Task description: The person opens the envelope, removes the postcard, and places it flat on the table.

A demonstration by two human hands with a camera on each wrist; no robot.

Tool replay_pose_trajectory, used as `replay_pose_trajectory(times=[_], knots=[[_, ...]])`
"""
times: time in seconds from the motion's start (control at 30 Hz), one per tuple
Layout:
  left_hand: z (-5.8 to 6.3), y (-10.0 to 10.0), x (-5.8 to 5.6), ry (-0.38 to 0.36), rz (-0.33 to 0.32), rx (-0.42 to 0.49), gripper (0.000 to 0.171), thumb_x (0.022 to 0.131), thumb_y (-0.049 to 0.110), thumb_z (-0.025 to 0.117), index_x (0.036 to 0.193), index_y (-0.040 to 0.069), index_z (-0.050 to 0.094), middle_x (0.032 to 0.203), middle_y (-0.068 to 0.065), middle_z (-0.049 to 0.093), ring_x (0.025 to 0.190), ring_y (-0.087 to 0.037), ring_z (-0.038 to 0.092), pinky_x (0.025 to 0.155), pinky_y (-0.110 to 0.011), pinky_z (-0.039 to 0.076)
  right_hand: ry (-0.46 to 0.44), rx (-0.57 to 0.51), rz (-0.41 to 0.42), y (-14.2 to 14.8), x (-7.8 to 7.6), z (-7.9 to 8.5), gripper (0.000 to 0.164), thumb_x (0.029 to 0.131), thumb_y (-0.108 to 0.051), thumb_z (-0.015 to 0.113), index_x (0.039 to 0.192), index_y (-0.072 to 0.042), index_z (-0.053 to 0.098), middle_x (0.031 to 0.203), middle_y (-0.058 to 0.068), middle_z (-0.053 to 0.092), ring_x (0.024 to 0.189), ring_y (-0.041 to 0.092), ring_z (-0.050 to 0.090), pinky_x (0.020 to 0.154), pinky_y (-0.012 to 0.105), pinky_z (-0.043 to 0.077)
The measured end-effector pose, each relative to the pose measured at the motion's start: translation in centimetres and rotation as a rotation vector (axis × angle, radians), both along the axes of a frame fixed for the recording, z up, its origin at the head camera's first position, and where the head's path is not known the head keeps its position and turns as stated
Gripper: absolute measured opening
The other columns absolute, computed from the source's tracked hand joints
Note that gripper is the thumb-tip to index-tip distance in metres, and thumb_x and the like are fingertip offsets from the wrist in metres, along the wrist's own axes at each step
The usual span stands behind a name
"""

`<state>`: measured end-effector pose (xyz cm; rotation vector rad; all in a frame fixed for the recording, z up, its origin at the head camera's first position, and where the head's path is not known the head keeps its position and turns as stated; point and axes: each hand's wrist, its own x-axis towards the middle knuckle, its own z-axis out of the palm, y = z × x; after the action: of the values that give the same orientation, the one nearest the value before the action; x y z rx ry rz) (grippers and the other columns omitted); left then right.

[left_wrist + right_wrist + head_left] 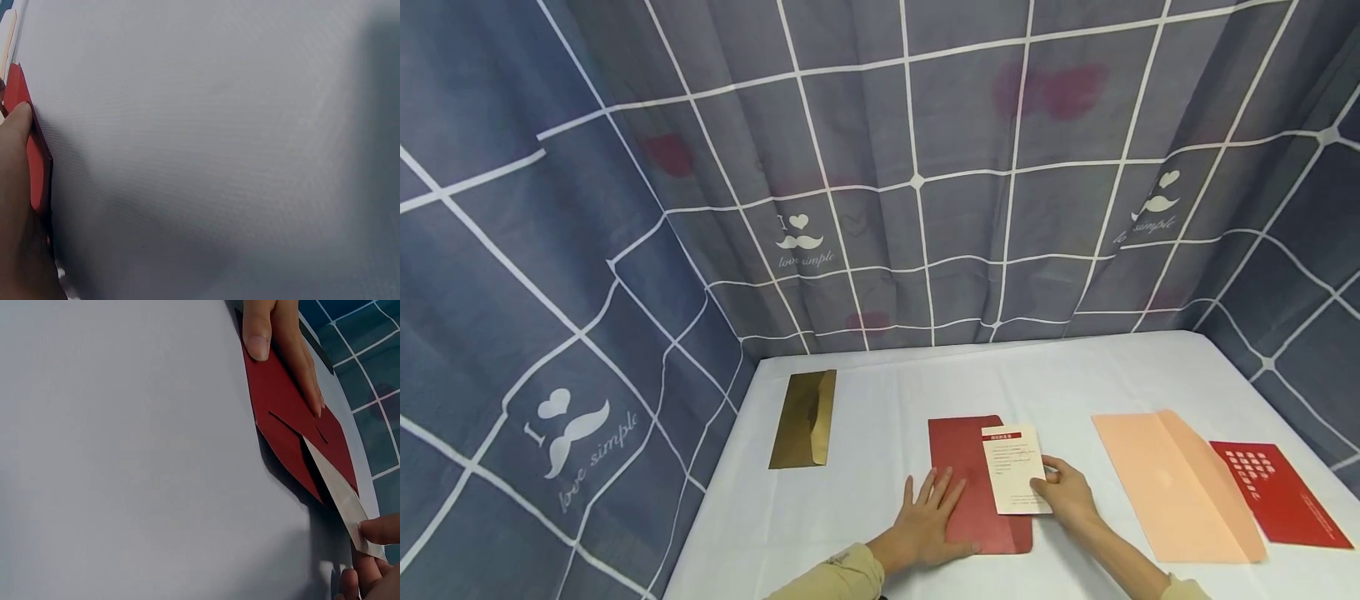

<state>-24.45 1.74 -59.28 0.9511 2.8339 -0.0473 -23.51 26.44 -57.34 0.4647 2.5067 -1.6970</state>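
A red envelope (966,487) lies on the white table in front of me, its flap side to the right. My left hand (928,521) rests on its left part with the fingers spread straight; in the right wrist view the left thumb (257,344) presses near the envelope's edge. My right hand (1067,492) pinches the right edge of a cream printed card (1011,475) between thumb and fingers. The card has a red band at its top and overlaps the envelope's right part. In the right wrist view the card's (337,487) far corner meets the envelope's opening; how deep it goes I cannot tell.
A gold envelope (797,421) lies at the left of the table. To the right are a peach envelope (1157,483) and a red card (1285,492) with white writing, partly touching. Grey-blue checked curtains (865,208) hang behind and beside the table.
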Motion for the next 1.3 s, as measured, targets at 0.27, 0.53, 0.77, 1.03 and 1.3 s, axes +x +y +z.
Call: replay_pose_trajectory(times=[0.27,0.53,0.77,1.03,1.3], knots=[[0.1,-0.1,0.1,-0.024,0.004,-0.009,0.093,0.082,0.082,0.028,0.153,0.023,0.02,0.157,-0.002,0.016,0.143,-0.025,0.012,0.108,-0.057,0.016,0.008,0.195,0.03,2.3,0.6,0.5,0.051,0.089,-0.009,0.059,0.129,0.017,0.041,0.084,0.014,0.057,0.066,0.019,0.053,0.053,0.025,0.042],[0.5,0.1,-0.6,-0.062,0.019,-0.003,0.093,0.082,0.081,0.029,0.154,0.023,0.016,0.158,-0.003,0.013,0.144,-0.025,0.007,0.108,-0.058,0.012,-0.001,0.314,0.043,4.6,0.0,1.2,0.051,0.089,-0.017,0.06,0.125,0.016,0.045,0.086,0.018,0.063,0.064,0.021,0.056,0.051,0.03,0.042],[0.6,-0.1,-0.7,-0.065,0.02,0.007,0.093,0.083,0.08,0.032,0.154,0.023,0.016,0.158,-0.003,0.012,0.144,-0.025,0.007,0.108,-0.058,0.013,-0.027,0.388,0.057,5.9,-0.5,1.5,0.051,0.089,-0.021,0.062,0.12,0.017,0.048,0.09,0.025,0.064,0.072,0.027,0.061,0.055,0.034,0.044],[0.4,-0.1,-0.6,-0.072,0.012,0.009,0.093,0.083,0.079,0.032,0.155,0.022,0.015,0.158,-0.004,0.011,0.144,-0.026,0.007,0.108,-0.058,0.013,-0.073,0.454,0.025,7.7,-0.4,1.5,0.051,0.088,-0.022,0.062,0.12,0.016,0.048,0.098,0.03,0.062,0.071,0.029,0.061,0.052,0.035,0.043],[0.4,0.0,-0.6,-0.072,0.005,-0.011,0.092,0.084,0.079,0.031,0.155,0.023,0.014,0.159,-0.003,0.01,0.144,-0.025,0.005,0.109,-0.057,0.012,-0.069,0.53,-0.007,9.0,-0.3,1.3,0.05,0.089,-0.026,0.06,0.121,0.011,0.05,0.114,0.033,0.058,0.09,0.047,0.06,0.064,0.051,0.04]])
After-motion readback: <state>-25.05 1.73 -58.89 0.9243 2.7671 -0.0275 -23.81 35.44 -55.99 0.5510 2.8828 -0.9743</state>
